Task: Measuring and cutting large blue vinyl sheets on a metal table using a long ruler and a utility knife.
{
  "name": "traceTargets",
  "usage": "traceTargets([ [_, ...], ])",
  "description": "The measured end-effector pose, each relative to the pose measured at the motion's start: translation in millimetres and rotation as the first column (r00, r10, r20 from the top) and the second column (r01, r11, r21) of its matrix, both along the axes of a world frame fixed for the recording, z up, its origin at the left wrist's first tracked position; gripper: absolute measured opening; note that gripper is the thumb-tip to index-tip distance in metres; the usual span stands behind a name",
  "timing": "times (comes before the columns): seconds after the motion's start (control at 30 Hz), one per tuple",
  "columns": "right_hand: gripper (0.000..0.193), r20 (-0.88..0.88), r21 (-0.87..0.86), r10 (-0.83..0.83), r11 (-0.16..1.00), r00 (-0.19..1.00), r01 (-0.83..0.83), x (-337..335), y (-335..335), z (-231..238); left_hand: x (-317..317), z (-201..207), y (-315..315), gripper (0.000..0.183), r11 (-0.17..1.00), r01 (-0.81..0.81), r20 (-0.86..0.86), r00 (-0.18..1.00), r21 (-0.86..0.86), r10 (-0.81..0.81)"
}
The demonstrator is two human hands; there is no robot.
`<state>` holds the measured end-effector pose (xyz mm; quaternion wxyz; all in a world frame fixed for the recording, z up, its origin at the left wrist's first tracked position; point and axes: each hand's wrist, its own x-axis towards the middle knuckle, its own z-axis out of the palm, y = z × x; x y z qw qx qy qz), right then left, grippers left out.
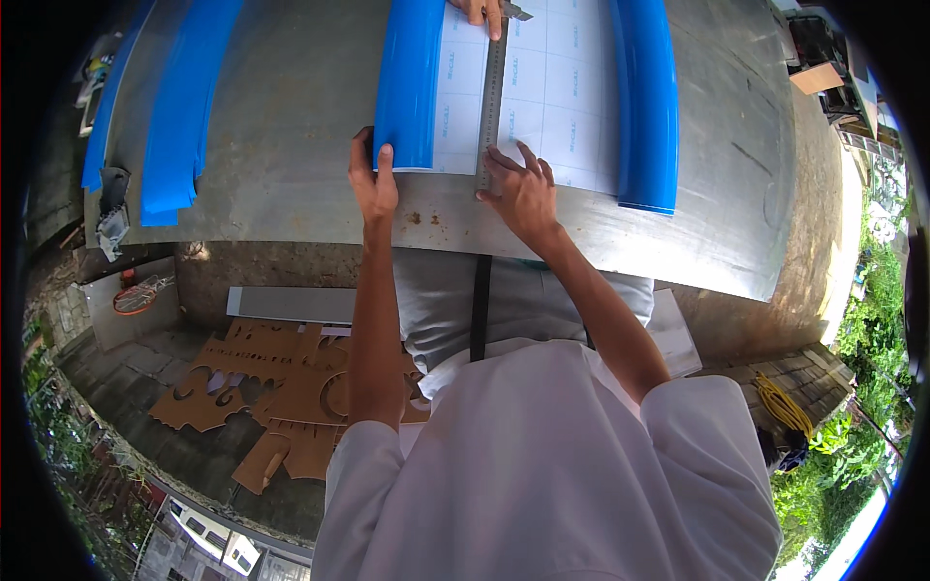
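A sheet of blue vinyl lies with its white, printed, gridded backing [572, 107] facing up. Its left side curls over in a blue roll [405, 92], and another blue roll [647, 107] runs down its right side. My left hand [374, 182] is closed on the near end of the left roll, thumb on top. Across the backing lies a long metal ruler [492, 92]. My right hand [523, 189] holds its near end down with thumb and fingertips, other fingers spread. At the far end, a co-worker's hand [481, 14] touches the ruler beside a cutter blade [515, 12].
Blue vinyl strips [179, 116] lie on the left of the metal-topped table [291, 145]. Below its near edge are cut brown cardboard sheets [300, 378] and a grey panel [291, 303] on the floor. A coiled yellow cord [783, 405] lies at the lower right.
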<state>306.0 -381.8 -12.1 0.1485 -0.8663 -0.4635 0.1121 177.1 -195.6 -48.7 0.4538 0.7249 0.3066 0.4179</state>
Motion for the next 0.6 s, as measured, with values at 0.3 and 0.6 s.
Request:
traceTargets([
  [0.3, 0.056, -0.03, -0.01, 0.001, 1.0, 1.0, -0.001, 0.2, 0.5, 2.3, -2.4, 1.6, -6.1, 0.054, 0.982, 0.027, 0.057, 0.998, -0.188, -0.017],
  [0.6, 0.055, -0.014, -0.007, 0.019, 1.0, 1.0, -0.019, -1.8, -2.1, -0.3, -7.0, -1.7, -6.8, 0.059, 0.978, 0.064, 0.077, 0.996, -0.198, -0.05],
])
